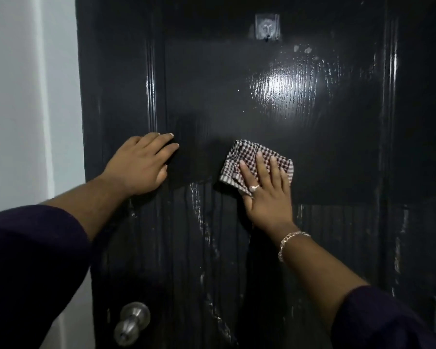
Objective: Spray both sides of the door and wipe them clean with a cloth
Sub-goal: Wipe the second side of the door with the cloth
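Wiping the wet black door — right hand flat on a checked cloth, left hand spread, bracing — streaks below likely come next.

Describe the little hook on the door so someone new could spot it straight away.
Start at the black door and look near its top edge, above the bright glare patch. There sits the hook: a small clear square pad with a metal hook at its centre. It is the only fitting up there; the round metal knob sits far below, bottom left.
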